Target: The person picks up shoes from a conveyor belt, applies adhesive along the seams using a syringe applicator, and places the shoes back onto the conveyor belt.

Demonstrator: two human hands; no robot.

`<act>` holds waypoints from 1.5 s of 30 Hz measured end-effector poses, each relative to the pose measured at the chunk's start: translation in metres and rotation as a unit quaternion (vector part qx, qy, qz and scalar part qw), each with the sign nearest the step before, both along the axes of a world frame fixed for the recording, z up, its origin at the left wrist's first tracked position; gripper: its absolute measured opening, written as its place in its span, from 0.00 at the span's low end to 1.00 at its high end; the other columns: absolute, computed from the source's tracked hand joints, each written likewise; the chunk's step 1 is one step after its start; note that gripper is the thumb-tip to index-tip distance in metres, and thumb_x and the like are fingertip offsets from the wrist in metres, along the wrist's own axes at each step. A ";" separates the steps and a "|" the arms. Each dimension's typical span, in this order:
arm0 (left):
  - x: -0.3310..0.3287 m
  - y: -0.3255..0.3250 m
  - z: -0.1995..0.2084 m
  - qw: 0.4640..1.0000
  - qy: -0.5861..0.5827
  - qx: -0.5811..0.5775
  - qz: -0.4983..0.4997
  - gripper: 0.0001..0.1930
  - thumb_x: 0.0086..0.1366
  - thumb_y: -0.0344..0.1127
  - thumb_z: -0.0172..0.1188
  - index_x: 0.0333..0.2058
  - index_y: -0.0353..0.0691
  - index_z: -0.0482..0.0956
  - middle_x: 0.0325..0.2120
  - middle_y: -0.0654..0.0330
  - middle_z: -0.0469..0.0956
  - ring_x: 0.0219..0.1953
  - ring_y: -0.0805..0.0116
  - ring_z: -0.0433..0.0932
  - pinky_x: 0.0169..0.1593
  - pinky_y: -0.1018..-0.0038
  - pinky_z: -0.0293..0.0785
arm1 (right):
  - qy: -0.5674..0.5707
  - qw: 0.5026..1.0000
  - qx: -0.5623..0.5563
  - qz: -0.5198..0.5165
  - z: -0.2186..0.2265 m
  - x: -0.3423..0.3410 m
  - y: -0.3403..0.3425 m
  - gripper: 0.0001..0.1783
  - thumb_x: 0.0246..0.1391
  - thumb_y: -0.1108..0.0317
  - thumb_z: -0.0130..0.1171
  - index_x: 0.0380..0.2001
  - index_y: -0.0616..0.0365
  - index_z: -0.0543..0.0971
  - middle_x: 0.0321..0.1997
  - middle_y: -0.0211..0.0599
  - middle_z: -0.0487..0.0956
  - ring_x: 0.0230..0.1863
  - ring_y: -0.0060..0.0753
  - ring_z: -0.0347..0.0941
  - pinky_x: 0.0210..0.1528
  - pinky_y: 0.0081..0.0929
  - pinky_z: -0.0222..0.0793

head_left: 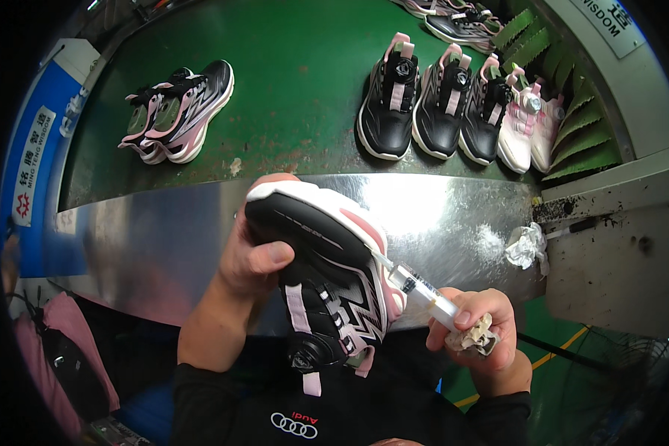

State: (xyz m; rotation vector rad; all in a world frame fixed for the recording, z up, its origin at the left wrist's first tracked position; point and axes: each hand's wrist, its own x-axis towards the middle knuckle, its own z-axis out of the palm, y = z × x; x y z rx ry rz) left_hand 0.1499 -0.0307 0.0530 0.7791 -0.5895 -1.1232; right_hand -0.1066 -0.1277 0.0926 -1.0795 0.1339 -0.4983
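My left hand (250,256) grips a black, pink and white sneaker (316,260) by its toe, the thumb pressed on the upper. The sneaker is tilted, heel toward me, with a round black dial on its tongue. In my right hand (490,316) is a clear plastic syringe (426,292), its tip touching or very close to the seam between upper and white sole. The same hand also holds a crumpled, yellowish tissue (474,336) against the palm. The fingers of my left hand behind the toe are hidden.
A metal ledge (156,245) runs in front of me, with a crumpled white tissue (528,247) and white residue at its right. Beyond, a green surface (297,89) carries a sneaker pair (193,111) at left and several sneakers (438,111) at right beside green bristle strips (583,134).
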 end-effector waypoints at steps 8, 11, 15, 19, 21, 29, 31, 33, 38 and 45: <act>0.012 -0.010 -0.012 0.999 -0.021 0.016 -0.022 0.34 0.48 0.48 0.60 0.50 0.31 0.65 0.42 0.39 0.73 0.40 0.47 0.78 0.44 0.59 0.77 | 0.003 0.999 0.041 0.001 -0.021 -0.013 0.002 0.32 0.46 0.48 0.66 0.44 0.65 0.73 0.33 0.45 0.73 0.35 0.35 0.73 0.36 0.26 0.67; 0.013 -0.011 -0.011 0.995 0.084 -0.005 -0.048 0.32 0.47 0.37 0.61 0.52 0.30 0.66 0.45 0.44 0.74 0.46 0.52 0.77 0.51 0.60 0.74 | 0.004 1.000 0.022 0.011 -0.028 -0.017 0.003 0.32 0.47 0.50 0.66 0.45 0.66 0.73 0.33 0.44 0.73 0.36 0.33 0.72 0.36 0.25 0.65; 0.010 -0.013 -0.014 0.992 0.126 -0.006 -0.014 0.32 0.48 0.36 0.61 0.53 0.30 0.66 0.46 0.45 0.74 0.48 0.51 0.76 0.54 0.58 0.72 | -0.001 1.000 0.017 0.019 -0.036 -0.025 0.004 0.31 0.47 0.51 0.66 0.45 0.66 0.73 0.34 0.44 0.74 0.34 0.30 0.70 0.34 0.23 0.63; 0.014 -0.008 -0.020 0.994 0.106 -0.025 -0.016 0.32 0.55 0.44 0.57 0.56 0.35 0.62 0.51 0.51 0.70 0.51 0.59 0.72 0.55 0.62 0.70 | -0.007 0.999 -0.001 0.034 -0.039 -0.035 0.008 0.30 0.48 0.52 0.65 0.45 0.66 0.74 0.34 0.45 0.76 0.31 0.27 0.67 0.32 0.22 0.60; 0.018 -0.006 -0.023 0.993 0.118 -0.010 -0.020 0.31 0.56 0.44 0.56 0.56 0.35 0.63 0.50 0.51 0.71 0.51 0.59 0.73 0.55 0.62 0.70 | -0.007 0.999 0.000 0.032 -0.039 -0.038 0.010 0.30 0.48 0.52 0.65 0.45 0.66 0.74 0.34 0.45 0.77 0.30 0.26 0.66 0.31 0.22 0.60; 0.022 -0.004 -0.028 0.977 0.210 0.009 -0.034 0.27 0.57 0.42 0.57 0.52 0.30 0.68 0.47 0.48 0.74 0.47 0.56 0.75 0.53 0.62 0.71 | -0.024 0.999 -0.040 0.005 -0.049 -0.048 0.019 0.27 0.45 0.54 0.67 0.41 0.66 0.77 0.32 0.41 0.79 0.26 0.32 0.64 0.29 0.27 0.56; 0.024 -0.003 -0.028 0.974 0.221 0.016 -0.034 0.27 0.58 0.43 0.56 0.52 0.30 0.68 0.46 0.48 0.75 0.47 0.56 0.76 0.53 0.61 0.71 | -0.028 0.999 -0.046 0.003 -0.052 -0.050 0.020 0.27 0.44 0.53 0.67 0.41 0.66 0.77 0.32 0.41 0.79 0.26 0.32 0.65 0.29 0.27 0.56; 0.023 -0.003 -0.030 0.978 0.207 0.025 -0.013 0.26 0.59 0.44 0.55 0.51 0.31 0.69 0.46 0.49 0.75 0.46 0.57 0.76 0.53 0.62 0.71 | -0.032 0.998 -0.054 0.000 -0.054 -0.052 0.021 0.27 0.44 0.53 0.67 0.40 0.66 0.77 0.32 0.42 0.79 0.25 0.33 0.66 0.29 0.28 0.56; 0.025 -0.005 -0.032 0.977 0.206 0.054 0.012 0.24 0.60 0.44 0.54 0.49 0.32 0.71 0.45 0.51 0.76 0.46 0.59 0.76 0.52 0.64 0.72 | -0.043 0.996 -0.079 -0.009 -0.061 -0.056 0.022 0.28 0.44 0.53 0.67 0.41 0.66 0.77 0.31 0.42 0.79 0.25 0.34 0.69 0.27 0.28 0.56; 0.025 -0.009 -0.032 0.973 0.211 0.087 0.023 0.22 0.60 0.45 0.55 0.47 0.36 0.74 0.43 0.54 0.78 0.44 0.61 0.77 0.51 0.65 0.72 | -0.044 0.994 -0.098 -0.018 -0.070 -0.057 0.023 0.28 0.45 0.51 0.67 0.40 0.66 0.77 0.30 0.41 0.79 0.24 0.33 0.68 0.26 0.28 0.56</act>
